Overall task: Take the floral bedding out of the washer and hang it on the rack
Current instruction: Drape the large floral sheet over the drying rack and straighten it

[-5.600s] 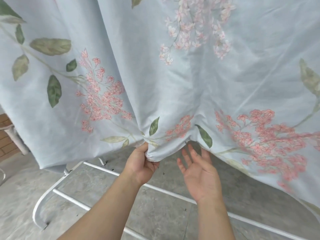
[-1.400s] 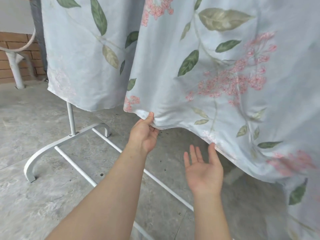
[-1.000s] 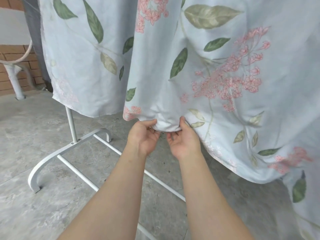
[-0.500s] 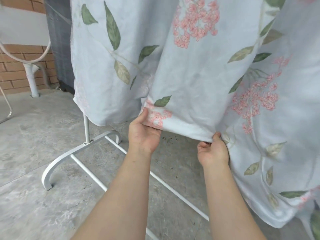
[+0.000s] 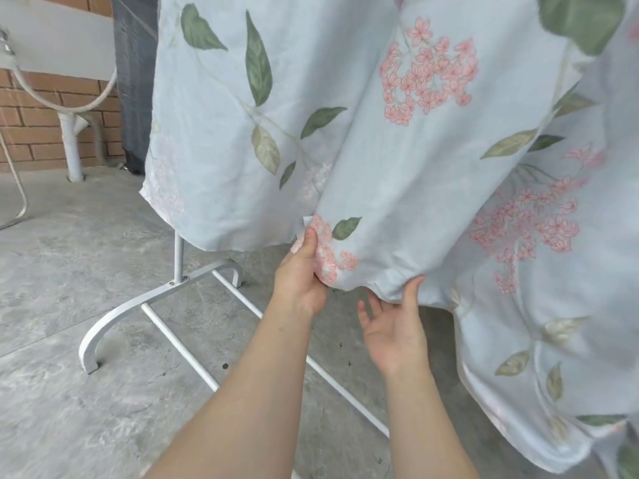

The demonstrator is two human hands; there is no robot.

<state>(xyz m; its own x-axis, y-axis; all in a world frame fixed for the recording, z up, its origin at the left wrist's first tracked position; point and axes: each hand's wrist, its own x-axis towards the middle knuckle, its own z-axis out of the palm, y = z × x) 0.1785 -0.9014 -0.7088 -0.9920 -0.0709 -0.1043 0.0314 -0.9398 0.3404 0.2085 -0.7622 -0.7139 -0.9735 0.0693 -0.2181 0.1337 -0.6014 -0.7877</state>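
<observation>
The floral bedding (image 5: 415, 167) hung on the rack (image 5: 162, 295), with its hem above the rack's base. My left hand (image 5: 299, 278) pinched the hem, fingers clamped on it. My right hand (image 5: 394, 326), farther from the rack's post, had its fingers apart and only the thumb touching the hem.

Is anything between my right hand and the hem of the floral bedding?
Nothing visible. The right hand is open just under the hem of the floral bedding, thumb touching it; the left hand grips the hem alongside.
</observation>
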